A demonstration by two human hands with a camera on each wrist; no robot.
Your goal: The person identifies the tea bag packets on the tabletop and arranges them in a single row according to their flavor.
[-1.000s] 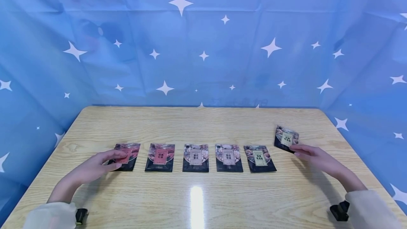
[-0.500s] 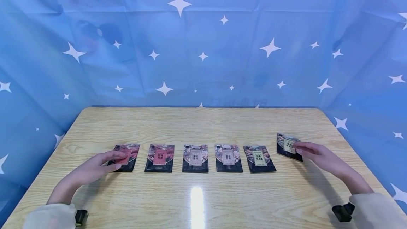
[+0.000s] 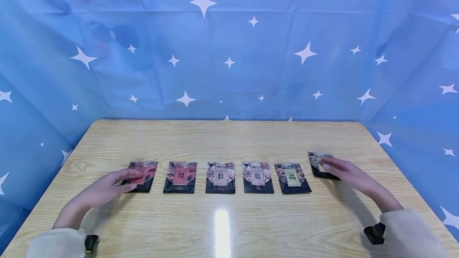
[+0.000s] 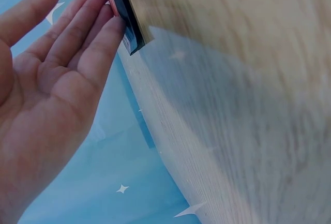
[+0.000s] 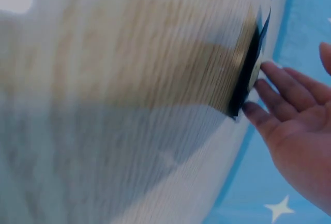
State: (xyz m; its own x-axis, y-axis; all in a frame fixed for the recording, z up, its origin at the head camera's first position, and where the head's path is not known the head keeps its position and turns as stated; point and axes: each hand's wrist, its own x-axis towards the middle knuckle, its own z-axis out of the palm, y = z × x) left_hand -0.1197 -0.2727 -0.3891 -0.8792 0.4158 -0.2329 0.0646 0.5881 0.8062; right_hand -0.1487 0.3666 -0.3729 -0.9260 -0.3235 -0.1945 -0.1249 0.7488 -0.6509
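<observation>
Small dark tea packets with floral tops lie in a row across the table. My left hand (image 3: 97, 190) rests its extended fingertips on the leftmost packet, which has a red label (image 3: 150, 174). At the right end, my right hand (image 3: 355, 179) touches the rightmost tea packet (image 3: 314, 162) with relaxed, nearly straight fingers; they cover most of its label. That packet sits slightly farther back than the others and at an angle. In the right wrist view, fingertips press against the face of the packet (image 5: 245, 79), and its far end lifts a little.
Between the hands lie another red-labelled packet (image 3: 180, 177), two with pale pinkish labels, one (image 3: 220, 177) beside the other (image 3: 258, 177), and a green-labelled packet (image 3: 293, 178). A blue star-patterned cloth (image 3: 229, 79) hangs behind the wooden table (image 3: 161, 226).
The right hand brought the rightmost tea packet down nearer to me and onto the table, then shifted slightly left, its fingers now flatter over it. The left hand has stayed put.
</observation>
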